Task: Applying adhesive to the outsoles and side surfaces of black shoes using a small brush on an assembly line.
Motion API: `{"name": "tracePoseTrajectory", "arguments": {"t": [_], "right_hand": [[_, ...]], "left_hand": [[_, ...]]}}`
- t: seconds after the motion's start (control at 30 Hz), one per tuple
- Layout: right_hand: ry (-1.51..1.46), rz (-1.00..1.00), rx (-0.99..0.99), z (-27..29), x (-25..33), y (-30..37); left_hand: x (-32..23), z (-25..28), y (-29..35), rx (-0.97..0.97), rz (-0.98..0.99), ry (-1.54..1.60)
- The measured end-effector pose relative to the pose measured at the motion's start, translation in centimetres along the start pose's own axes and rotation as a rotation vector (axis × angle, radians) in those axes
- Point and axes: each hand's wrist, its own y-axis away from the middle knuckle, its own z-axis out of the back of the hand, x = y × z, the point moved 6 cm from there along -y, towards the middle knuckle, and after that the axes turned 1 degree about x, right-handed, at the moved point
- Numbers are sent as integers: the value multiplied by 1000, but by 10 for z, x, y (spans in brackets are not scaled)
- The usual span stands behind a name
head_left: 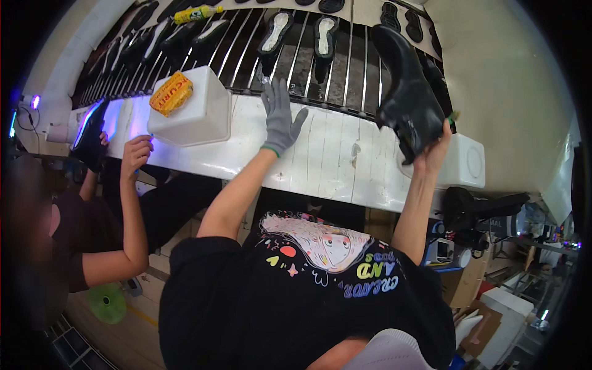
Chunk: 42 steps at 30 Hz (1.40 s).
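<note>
My left hand (282, 120), in a grey knitted glove with a green cuff edge, is spread flat above the front edge of the white bench. It holds nothing; its fingertips reach toward the metal bars. My bare right hand (436, 148) grips a black boot (410, 92) by its lower end, the tall part slanting up and to the left. A small green and yellow bit (454, 116) shows by the right fingertips; I cannot make out what it is. Beyond my left hand, a shoe sole with a pale inner face (275, 34) and a similar sole (324, 37) rest on the bars.
A white plastic box (209, 117) carries a yellow printed packet (172, 94) on the white bench (320, 166). More black footwear lines the bar rack (302, 68), with a yellow bottle (197, 13) behind. A co-worker's hand (137, 154) is at left. Another white container (465, 161) stands right.
</note>
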Motion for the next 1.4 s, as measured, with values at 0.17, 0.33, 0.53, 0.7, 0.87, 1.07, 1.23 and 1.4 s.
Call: {"name": "tracePoseTrajectory", "arguments": {"t": [0.17, 0.33, 0.53, 0.7, 0.87, 1.07, 1.23, 1.4], "right_hand": [[-78, -5, 31, 16, 6, 59], [-82, -65, 67, 20, -18, 92], [16, -257, 142, 1, -58, 106], [365, -277, 436, -54, -71, 121], [534, -157, 347, -59, -50, 116], [1015, 198, -52, 17, 28, 87], [1628, 95, -368, 63, 60, 101], [1815, 85, -388, 65, 57, 101]], "left_hand": [[-5, 57, 23, -45, 270, 544], [-7, 108, 45, -167, 531, 991], [-49, 94, 74, 296, 467, 977], [-75, 62, 119, 291, 786, 1562], [-53, 77, 119, 177, 796, 1788], [-53, 94, 95, -126, 547, 1262], [-74, 65, 93, -37, 330, 755], [-88, 28, 103, 227, 103, 280]]}}
